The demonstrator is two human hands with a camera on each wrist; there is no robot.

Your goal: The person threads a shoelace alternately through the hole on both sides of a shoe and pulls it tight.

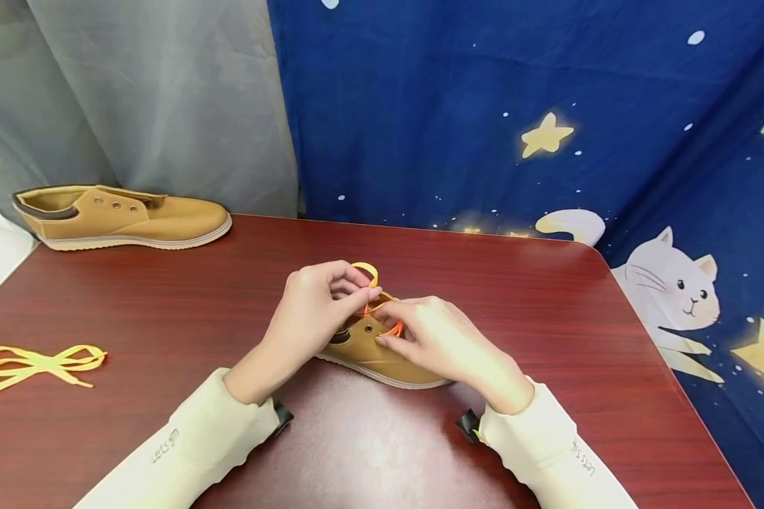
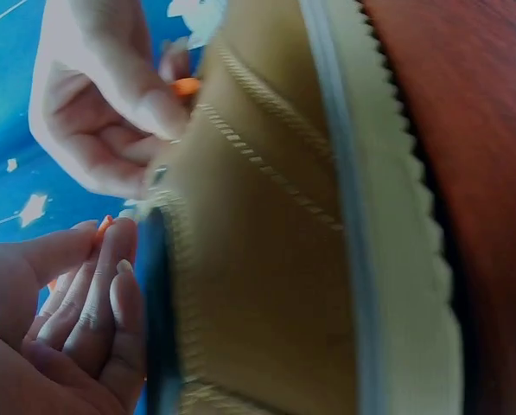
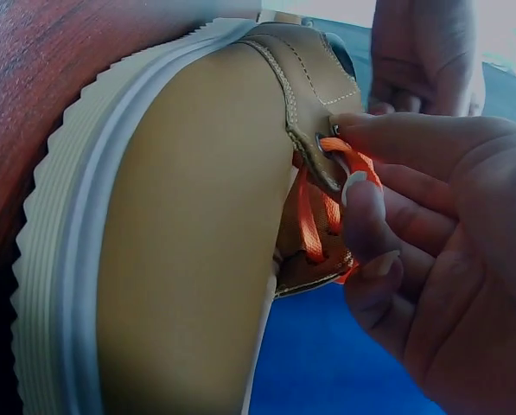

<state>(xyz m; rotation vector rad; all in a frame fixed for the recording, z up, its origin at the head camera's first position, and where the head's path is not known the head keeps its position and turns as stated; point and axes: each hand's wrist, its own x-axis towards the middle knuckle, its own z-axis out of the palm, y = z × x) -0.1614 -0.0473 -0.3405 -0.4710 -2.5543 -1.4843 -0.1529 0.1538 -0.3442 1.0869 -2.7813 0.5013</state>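
Note:
A tan lace-up shoe (image 1: 375, 357) with a pale ridged sole sits on the table, toe to the right. An orange shoelace (image 3: 308, 220) crosses its tongue and comes out through an eyelet. My left hand (image 1: 318, 300), above the shoe's opening, pinches the lace between thumb and index finger; a yellow-looking loop rises beside those fingertips. At the eyelet flap (image 3: 314, 104), my right hand (image 1: 436, 339) holds the lace between thumb and fingers, the thumb against the leather by the eyelet. Part of the lacing is hidden behind the hands in the head view.
A matching tan shoe (image 1: 127, 219) without a lace stands at the back left of the reddish-brown table (image 1: 197, 283). A bundled yellow shoelace (image 1: 38, 364) lies at the left. Grey and blue curtains (image 1: 420, 127) hang right behind the table's far edge.

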